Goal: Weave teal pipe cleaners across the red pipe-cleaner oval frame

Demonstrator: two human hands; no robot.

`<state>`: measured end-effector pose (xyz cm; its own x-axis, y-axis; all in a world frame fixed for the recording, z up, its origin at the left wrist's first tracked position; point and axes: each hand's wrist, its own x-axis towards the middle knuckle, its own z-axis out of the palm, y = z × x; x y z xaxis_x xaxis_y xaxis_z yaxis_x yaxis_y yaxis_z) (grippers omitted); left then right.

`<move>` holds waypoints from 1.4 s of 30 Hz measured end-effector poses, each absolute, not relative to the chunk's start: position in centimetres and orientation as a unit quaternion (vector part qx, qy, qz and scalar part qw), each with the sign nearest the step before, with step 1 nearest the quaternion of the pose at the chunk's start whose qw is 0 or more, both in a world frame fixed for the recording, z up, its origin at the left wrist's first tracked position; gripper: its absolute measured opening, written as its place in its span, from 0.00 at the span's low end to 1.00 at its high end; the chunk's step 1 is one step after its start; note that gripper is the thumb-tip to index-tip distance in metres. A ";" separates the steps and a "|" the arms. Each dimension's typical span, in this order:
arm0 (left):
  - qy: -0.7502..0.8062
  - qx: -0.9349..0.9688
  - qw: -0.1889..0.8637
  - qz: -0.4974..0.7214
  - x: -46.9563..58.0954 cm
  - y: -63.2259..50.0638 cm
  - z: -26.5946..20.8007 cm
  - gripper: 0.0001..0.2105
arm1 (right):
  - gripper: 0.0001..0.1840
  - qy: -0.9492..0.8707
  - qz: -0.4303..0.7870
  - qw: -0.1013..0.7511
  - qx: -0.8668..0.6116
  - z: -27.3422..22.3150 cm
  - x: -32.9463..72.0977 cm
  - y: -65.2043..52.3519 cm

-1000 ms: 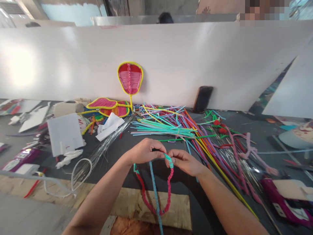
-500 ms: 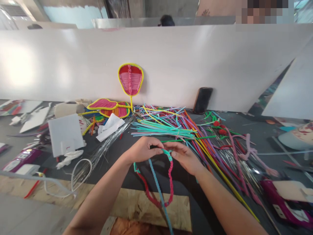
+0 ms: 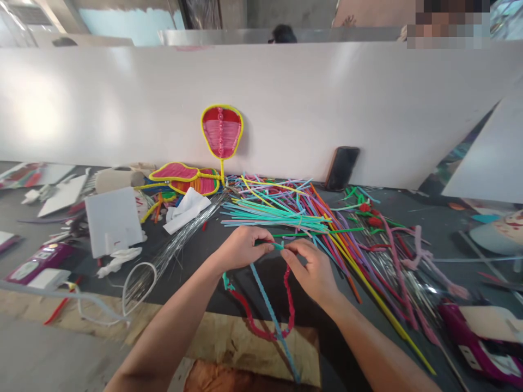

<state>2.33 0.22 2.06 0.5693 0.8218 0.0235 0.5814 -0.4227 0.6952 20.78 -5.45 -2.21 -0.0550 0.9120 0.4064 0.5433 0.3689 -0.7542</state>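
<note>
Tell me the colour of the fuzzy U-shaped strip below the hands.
The fuzzy U-shaped strip is mostly pinkish red; it shows best in the head view.

Dark tabletop (image 3: 196,258): colored pipe cleaners (image 3: 281,215), wire bundle (image 3: 180,237), phone (image 3: 342,167) tilted upright.

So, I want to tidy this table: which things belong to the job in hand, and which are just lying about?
In the job:
red-and-teal pipe-cleaner strand, between left hand and right hand
blue pipe cleaner hanging below the left hand
probably the turquoise pipe-cleaner bundle

Seemingly lying about:
black smartphone against the white panel
folded white scrap
</note>
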 end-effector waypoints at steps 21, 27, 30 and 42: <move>0.410 0.840 0.298 0.190 3.1 -0.4 2.5 0.06 | 0.15 -0.455 0.632 0.447 -0.440 -2.7 20.0 -5.2; 0.418 0.834 0.309 0.186 2.7 -0.2 2.4 0.07 | 0.15 -0.506 0.598 0.428 -0.451 -2.8 20.7 -4.9; 0.433 0.822 0.322 0.182 2.3 0.2 2.1 0.08 | 0.15 -0.563 0.527 0.426 -0.473 -2.5 21.4 -4.7; 0.456 0.806 0.340 0.161 3.3 0.0 1.4 0.09 | 0.18 -0.764 0.040 0.345 -0.544 -4.3 19.8 -5.7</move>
